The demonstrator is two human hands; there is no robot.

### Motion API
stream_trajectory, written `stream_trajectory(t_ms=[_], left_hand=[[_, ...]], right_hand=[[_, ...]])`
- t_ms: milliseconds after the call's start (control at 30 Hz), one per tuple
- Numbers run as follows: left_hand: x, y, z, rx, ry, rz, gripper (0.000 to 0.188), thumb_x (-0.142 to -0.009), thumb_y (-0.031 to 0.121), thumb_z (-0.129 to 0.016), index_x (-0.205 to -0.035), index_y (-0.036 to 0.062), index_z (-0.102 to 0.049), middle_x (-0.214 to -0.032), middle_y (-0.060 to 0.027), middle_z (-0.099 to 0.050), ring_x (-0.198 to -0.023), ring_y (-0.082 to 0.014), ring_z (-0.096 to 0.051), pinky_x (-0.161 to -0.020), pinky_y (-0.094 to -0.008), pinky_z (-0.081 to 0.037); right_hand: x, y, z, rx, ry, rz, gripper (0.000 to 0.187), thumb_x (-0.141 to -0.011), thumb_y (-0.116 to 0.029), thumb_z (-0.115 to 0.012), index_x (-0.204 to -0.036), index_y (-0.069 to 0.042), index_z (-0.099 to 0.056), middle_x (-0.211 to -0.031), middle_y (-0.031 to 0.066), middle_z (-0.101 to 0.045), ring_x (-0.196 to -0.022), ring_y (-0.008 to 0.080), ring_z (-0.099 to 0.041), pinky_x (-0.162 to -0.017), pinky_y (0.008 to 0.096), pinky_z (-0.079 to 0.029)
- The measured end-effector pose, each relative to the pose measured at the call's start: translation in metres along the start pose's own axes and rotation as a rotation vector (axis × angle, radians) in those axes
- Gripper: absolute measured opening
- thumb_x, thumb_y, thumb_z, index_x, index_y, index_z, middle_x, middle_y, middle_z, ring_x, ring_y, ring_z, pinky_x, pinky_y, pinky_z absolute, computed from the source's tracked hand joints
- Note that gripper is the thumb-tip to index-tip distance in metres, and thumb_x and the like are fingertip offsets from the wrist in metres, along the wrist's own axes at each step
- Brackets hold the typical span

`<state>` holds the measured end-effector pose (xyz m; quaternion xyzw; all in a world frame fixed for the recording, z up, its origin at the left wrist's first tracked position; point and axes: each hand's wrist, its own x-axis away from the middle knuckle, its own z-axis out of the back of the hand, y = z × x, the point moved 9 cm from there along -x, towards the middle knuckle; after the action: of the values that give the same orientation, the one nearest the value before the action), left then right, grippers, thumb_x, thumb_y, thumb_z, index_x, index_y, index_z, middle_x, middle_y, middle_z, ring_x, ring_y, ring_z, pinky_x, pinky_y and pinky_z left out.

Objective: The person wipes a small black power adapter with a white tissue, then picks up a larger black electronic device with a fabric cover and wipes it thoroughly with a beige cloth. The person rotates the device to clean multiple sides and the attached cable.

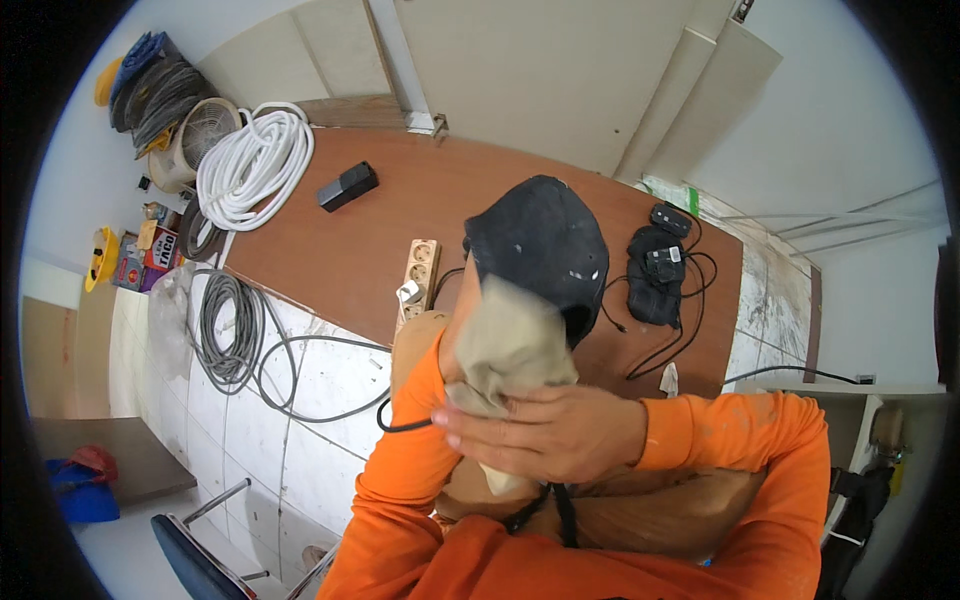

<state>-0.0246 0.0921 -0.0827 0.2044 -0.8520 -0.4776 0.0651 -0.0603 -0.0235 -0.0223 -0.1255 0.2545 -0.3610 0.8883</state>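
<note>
My left forearm, in an orange sleeve, runs up to a black rounded cap-like thing (540,240) with pale specks. This covers my left hand, so only the wrist (464,325) shows and its fingers are hidden. In front of me, my right hand (560,432) holds a crumpled beige cloth (510,345) under its fingers. The cloth lies against the left wrist and the lower edge of the black thing, its upper part smeared by motion.
On the brown board (420,190) are a power strip (421,270), a dark box (347,187) and a black pouch (655,285) with cables. White hose (255,165) lies coiled at the far left. Grey cable (230,335) trails over the tiles. A chair (200,560) stands lower left.
</note>
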Motion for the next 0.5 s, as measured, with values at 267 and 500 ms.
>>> stream_trajectory(t_ms=[267,500], left_hand=[[-0.009,0.080,-0.020,-0.870,0.177,-0.619,0.024,-0.093,0.021,-0.064,-0.113,0.0077,-0.065,-0.114,-0.0145,-0.065,-0.105,-0.0323,-0.064,-0.090,-0.0421,-0.052],[-0.035,0.043,-0.019,-0.867,0.180,-0.482,0.024,-0.092,0.017,-0.065,-0.113,0.0069,-0.064,-0.110,-0.0131,-0.064,-0.104,-0.0308,-0.063,-0.089,-0.0383,-0.051]], right_hand=[[0.031,0.057,0.099,-1.138,0.843,-0.059,0.050,-0.099,-0.029,-0.065,-0.139,-0.003,-0.050,-0.129,0.0256,-0.061,-0.106,0.0354,-0.068,-0.092,0.0477,-0.058],[0.039,0.100,0.135,-0.893,1.029,-0.620,0.041,-0.089,-0.014,-0.075,-0.124,-0.003,-0.057,-0.123,0.0169,-0.065,-0.100,0.0268,-0.069,-0.086,0.0393,-0.059]])
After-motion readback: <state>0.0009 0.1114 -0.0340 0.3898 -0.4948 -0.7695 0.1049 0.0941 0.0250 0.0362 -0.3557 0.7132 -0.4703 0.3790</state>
